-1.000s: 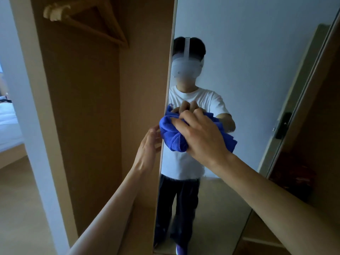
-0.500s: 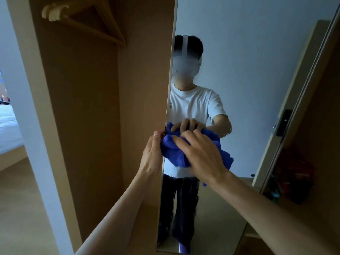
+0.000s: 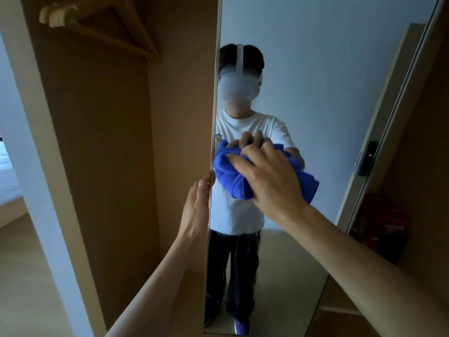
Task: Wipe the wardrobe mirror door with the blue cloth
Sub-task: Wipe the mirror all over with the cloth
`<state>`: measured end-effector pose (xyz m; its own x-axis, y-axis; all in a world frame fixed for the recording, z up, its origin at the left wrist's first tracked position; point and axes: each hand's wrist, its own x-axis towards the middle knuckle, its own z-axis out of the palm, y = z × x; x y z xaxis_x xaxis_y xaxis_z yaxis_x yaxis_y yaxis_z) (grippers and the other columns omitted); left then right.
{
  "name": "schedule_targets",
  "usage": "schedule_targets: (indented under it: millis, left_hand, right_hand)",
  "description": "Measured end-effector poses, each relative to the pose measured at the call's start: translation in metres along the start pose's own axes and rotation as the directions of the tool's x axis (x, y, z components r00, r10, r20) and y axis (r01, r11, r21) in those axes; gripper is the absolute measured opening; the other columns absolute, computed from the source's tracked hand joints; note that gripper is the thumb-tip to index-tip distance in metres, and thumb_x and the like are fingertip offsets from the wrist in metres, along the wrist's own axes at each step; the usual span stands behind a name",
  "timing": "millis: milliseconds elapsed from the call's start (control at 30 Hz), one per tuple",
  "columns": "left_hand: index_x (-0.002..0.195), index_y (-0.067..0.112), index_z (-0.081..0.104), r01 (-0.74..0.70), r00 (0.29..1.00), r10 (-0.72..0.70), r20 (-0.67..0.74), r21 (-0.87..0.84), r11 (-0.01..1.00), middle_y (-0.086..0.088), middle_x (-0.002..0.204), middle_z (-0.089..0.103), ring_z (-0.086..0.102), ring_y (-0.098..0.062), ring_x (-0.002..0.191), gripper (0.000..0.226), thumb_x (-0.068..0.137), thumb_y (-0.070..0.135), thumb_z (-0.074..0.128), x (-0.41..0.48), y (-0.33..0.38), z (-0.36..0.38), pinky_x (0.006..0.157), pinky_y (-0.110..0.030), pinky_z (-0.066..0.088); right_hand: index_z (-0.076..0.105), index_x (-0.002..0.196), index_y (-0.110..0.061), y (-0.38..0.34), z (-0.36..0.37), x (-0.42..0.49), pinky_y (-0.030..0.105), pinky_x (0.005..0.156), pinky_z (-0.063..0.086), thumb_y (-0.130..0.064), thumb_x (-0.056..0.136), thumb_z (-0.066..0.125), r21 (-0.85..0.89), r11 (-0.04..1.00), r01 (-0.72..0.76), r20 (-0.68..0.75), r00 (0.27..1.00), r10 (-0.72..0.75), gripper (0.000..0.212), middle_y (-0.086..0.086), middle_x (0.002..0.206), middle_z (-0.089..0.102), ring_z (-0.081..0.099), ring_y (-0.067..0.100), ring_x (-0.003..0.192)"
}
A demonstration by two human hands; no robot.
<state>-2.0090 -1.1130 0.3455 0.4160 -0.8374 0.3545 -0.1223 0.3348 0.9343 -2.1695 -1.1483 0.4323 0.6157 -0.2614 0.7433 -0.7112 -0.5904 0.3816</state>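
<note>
The wardrobe mirror door (image 3: 315,93) stands upright, its long axis vertical. Its thin left edge is turned toward the camera and its glass faces right, toward the person reflected in it. The blue cloth (image 3: 230,176) is bunched into a wad against the glass at about chest height of the reflection, just beside that left edge. The wad's long axis slants from upper left, near the edge, down to lower right. The right hand (image 3: 269,176) covers the cloth and presses it to the mirror, its fingers slightly spread and curled over the bundle, pointing up and to the left. The left hand (image 3: 196,210) rests on the door's edge just below the cloth, its fingers straight, close together and pointing up; whether the thumb hooks round the edge cannot be told. A patch of wet droplets (image 3: 261,222) marks the glass under the right wrist. Wooden hangers (image 3: 97,23) hang at the top of the open wardrobe compartment (image 3: 109,142) on the left.
</note>
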Motion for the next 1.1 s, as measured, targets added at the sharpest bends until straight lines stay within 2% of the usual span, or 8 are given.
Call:
schedule_targets:
  millis: [133,267,400,467,567,700,967,1100]
  left_hand:
    - [0.131,0.031,0.061,-0.026,0.999,0.025,-0.021,-0.012,1.000,0.006,0.130,0.065,0.059,-0.013,0.125,0.042,0.111,0.046,0.028,-0.003,-0.004,0.005,0.112,-0.048,0.043]
    - [0.129,0.032,0.063,-0.036,0.996,0.032,-0.078,-0.041,0.999,0.009,0.129,0.067,0.061,0.000,0.119,0.034,0.111,0.038,0.035,-0.008,-0.004,0.011,0.112,-0.042,0.045]
    - [0.125,0.038,0.063,-0.055,0.995,0.054,-0.089,-0.003,0.998,0.008,0.129,0.063,0.057,-0.013,0.127,0.029,0.109,0.037,0.039,-0.011,-0.004,0.014,0.112,-0.046,0.044]
    - [0.120,0.045,0.062,-0.057,0.994,0.060,-0.091,0.029,0.998,0.014,0.126,0.061,0.056,-0.011,0.125,0.024,0.105,0.045,0.043,-0.012,-0.003,0.015,0.110,-0.045,0.044]
    - [0.119,0.043,0.060,-0.046,0.992,0.053,-0.114,0.068,0.997,0.014,0.124,0.057,0.055,0.000,0.114,0.032,0.093,0.057,0.046,-0.012,-0.002,0.018,0.102,-0.038,0.047]
    - [0.130,0.035,0.054,-0.041,0.986,0.061,-0.154,0.131,0.991,0.009,0.126,0.052,0.055,0.001,0.106,0.048,0.088,0.056,0.049,-0.013,-0.004,0.025,0.081,-0.026,0.045]
    - [0.135,0.031,0.054,-0.067,0.978,0.106,-0.178,0.212,0.975,0.006,0.131,0.053,0.057,-0.004,0.113,0.047,0.090,0.045,0.055,-0.016,-0.008,0.030,0.096,-0.038,0.051]
    - [0.139,0.031,0.050,-0.054,0.974,0.107,-0.200,0.254,0.966,0.005,0.133,0.048,0.054,-0.003,0.109,0.046,0.095,0.041,0.058,-0.014,-0.012,0.032,0.090,-0.033,0.050]
  right_hand:
    - [0.059,0.129,-0.020,-0.019,0.019,-0.042,0.039,0.070,0.037,-0.004,0.077,0.070,0.079,0.997,0.020,0.111,0.993,-0.029,0.056,0.004,0.113,0.059,0.049,0.028,0.090]
    - [0.061,0.126,-0.021,-0.025,0.027,-0.062,0.038,0.067,0.042,-0.008,0.078,0.074,0.106,0.994,0.009,0.146,0.989,-0.025,0.051,0.002,0.108,0.062,0.052,0.026,0.085]
    - [0.058,0.129,-0.023,-0.013,0.017,-0.052,0.038,0.071,0.041,-0.007,0.079,0.066,0.116,0.993,-0.026,0.126,0.992,0.011,0.054,0.004,0.112,0.060,0.051,0.026,0.089]
    - [0.060,0.130,-0.023,0.001,0.007,-0.042,0.039,0.072,0.041,-0.007,0.082,0.062,0.088,0.995,-0.049,0.082,0.996,0.042,0.050,0.005,0.113,0.061,0.051,0.026,0.090]
    - [0.058,0.134,-0.024,0.029,-0.011,-0.023,0.040,0.076,0.038,-0.012,0.090,0.061,0.014,0.998,-0.058,0.013,0.998,0.058,0.046,0.004,0.113,0.060,0.050,0.028,0.092]
    - [0.059,0.132,-0.024,0.060,-0.031,-0.004,0.042,0.077,0.039,-0.013,0.091,0.061,-0.038,0.994,-0.104,-0.032,0.994,0.103,0.043,0.003,0.113,0.062,0.051,0.030,0.093]
    - [0.062,0.127,-0.022,0.052,-0.011,-0.039,0.041,0.073,0.040,-0.007,0.087,0.063,0.010,1.000,-0.018,-0.018,1.000,0.018,0.043,0.001,0.109,0.063,0.050,0.029,0.087]
    - [0.063,0.123,-0.021,0.038,0.014,-0.078,0.040,0.068,0.040,-0.008,0.083,0.066,0.052,0.998,0.042,0.056,0.997,-0.045,0.042,0.000,0.103,0.062,0.049,0.026,0.084]
